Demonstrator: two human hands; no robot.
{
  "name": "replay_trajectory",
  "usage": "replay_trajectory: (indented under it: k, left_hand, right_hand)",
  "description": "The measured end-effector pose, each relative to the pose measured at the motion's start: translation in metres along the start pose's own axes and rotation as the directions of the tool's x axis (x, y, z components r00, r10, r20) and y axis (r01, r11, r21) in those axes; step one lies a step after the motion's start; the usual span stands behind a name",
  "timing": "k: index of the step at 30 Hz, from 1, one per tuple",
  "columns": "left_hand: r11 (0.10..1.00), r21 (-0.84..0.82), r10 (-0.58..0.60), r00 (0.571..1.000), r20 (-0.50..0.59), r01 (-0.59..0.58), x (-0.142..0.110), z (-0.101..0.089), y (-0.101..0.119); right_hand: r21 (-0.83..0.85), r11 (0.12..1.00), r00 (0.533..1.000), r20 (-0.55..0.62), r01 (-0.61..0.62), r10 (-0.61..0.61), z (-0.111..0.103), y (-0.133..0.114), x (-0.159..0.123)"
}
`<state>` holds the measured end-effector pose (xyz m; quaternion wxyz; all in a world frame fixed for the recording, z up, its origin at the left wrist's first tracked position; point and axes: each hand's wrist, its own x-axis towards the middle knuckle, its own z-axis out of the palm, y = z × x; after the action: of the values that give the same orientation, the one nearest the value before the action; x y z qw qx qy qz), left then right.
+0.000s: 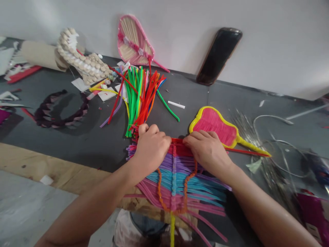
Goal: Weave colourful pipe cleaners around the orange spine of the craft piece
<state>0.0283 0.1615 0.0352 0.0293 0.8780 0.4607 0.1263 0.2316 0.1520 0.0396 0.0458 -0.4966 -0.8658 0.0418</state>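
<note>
My left hand point(152, 148) is closed on a red pipe cleaner point(177, 141), fingers curled down at its left part. To the right, my right hand point(208, 151) pinches the same red strand, whose free end runs out past the wrist. Below both hands lies a fan-shaped piece made of pipe cleaner rows point(164, 176) in red, purple, blue and pink, crossing an upright middle stem. A twisted orange outline point(186, 188) curves around the stem's lower part. From the bottom sticks a yellow handle point(172, 228), over the table edge. My fingertips are partly hidden.
Loose green and red pipe cleaners point(136, 99) lie beyond my left hand. A yellow-rimmed fan point(214, 123) is beside my right hand. A pink fan point(133, 41) and a phone point(218, 56) lean on the wall. A dark headband point(61, 120) and wire point(280, 144) lie at the sides.
</note>
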Motion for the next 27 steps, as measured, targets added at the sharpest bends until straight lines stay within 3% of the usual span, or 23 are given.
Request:
replay_trajectory:
  k: [10, 16, 23, 27]
  left_hand:
    - [0.999, 0.032, 0.012, 1.0, -0.015, -0.012, -0.001, 0.0, 0.0]
    - [0.998, 0.056, 0.021, 1.0, -0.017, -0.02, -0.001, -0.002, 0.001]
    - [0.999, 0.041, 0.004, 1.0, 0.023, -0.005, 0.0, -0.003, 0.0]
    - [1.0, 0.027, 0.006, 1.0, 0.014, -0.007, 0.0, -0.003, -0.001]
  right_hand:
    - [-0.076, 0.997, 0.996, -0.083, 0.013, -0.019, -0.011, 0.012, -0.003]
    - [-0.178, 0.983, 0.996, -0.074, 0.042, -0.056, -0.015, 0.007, -0.002]
    - [-0.069, 0.998, 1.0, -0.004, 0.008, -0.008, -0.006, 0.006, 0.0]
    - [-0.096, 0.995, 0.999, 0.034, -0.016, 0.02, -0.008, 0.001, 0.0]
